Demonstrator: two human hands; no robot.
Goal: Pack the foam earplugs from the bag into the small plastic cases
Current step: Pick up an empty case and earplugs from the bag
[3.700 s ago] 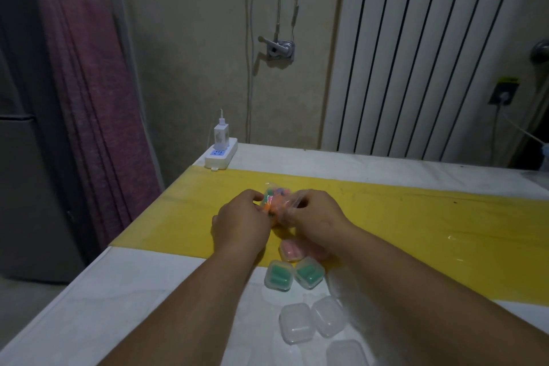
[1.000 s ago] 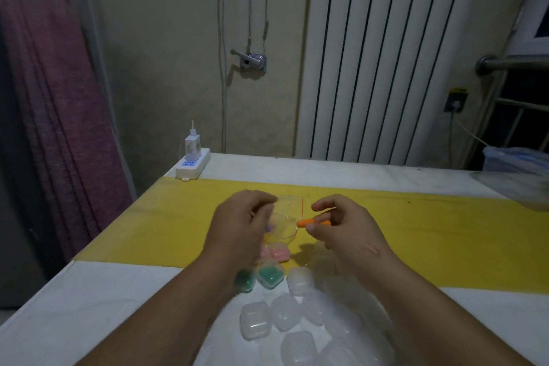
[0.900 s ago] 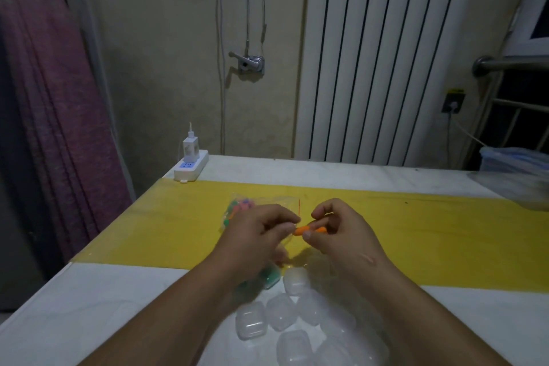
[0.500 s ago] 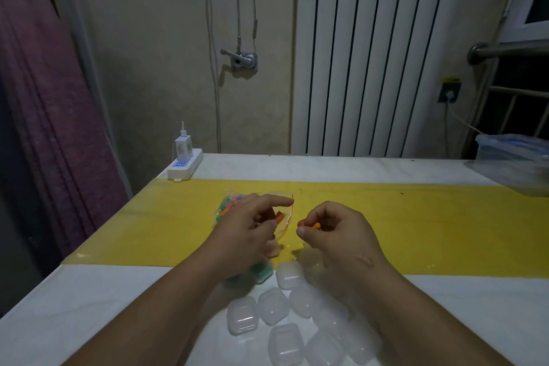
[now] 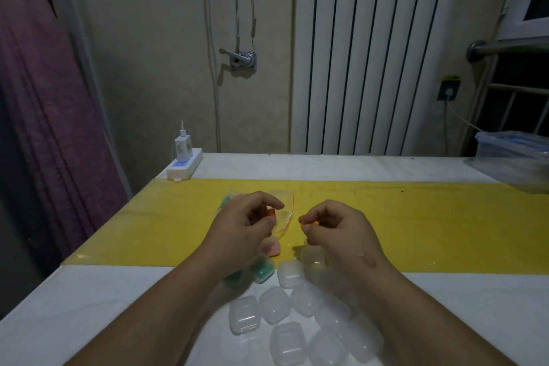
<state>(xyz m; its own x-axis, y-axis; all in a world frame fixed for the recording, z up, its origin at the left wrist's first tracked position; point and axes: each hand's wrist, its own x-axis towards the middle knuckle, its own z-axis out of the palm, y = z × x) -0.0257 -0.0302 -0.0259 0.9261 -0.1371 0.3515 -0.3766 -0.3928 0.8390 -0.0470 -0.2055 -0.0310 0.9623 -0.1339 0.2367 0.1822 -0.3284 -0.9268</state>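
Far to the left of the left hand, a white power strip with a charger plugged in is sitting at the back corner of the table. The table's left edge is running close by that arm, with a purple curtain hanging past it. There is open yellow mat to the left of this hand.

The left hand is curling up and pinching the clear bag of foam earplugs. The bag is lying on the mat under and behind the fingers, and its open mouth with a red strip is pointing toward the right hand. An orange earplug is peeking out by the thumb; I cannot tell which way it is lying.

Below this hand, a case with pink plugs and a case with green plugs are sitting closed.

The two hands are near each other but not touching.

The right hand is curling too, and its thumb and first finger are pressing together on a second orange earplug. Its long side is lying left to right, with one end sticking out toward the bag.

Under and in front of the right wrist, a bunch of empty clear cases are lying close together on the white table. To the right of this hand, the mat is wide open. Far off at the right edge, a clear plastic tub is sitting.
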